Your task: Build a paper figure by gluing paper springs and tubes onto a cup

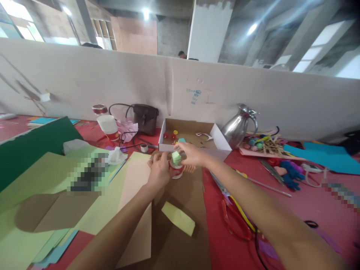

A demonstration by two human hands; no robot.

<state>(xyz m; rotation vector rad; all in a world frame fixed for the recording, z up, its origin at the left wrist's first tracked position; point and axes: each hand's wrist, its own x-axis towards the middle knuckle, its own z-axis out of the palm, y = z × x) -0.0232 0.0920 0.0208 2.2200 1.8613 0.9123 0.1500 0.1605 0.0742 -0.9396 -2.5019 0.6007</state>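
My left hand is curled round a small red and white cup that stands on a brown paper sheet. My right hand pinches a small folded light green paper piece just above the cup's mouth. An orange corrugated bit shows under my right hand. A loose yellow-green paper strip lies on the brown sheet nearer to me.
An open cardboard box with small bits stands behind the hands, a steel jug to its right. Green and tan paper sheets lie left. Red scissors, craft sticks, a dark bag and paper cups lie around.
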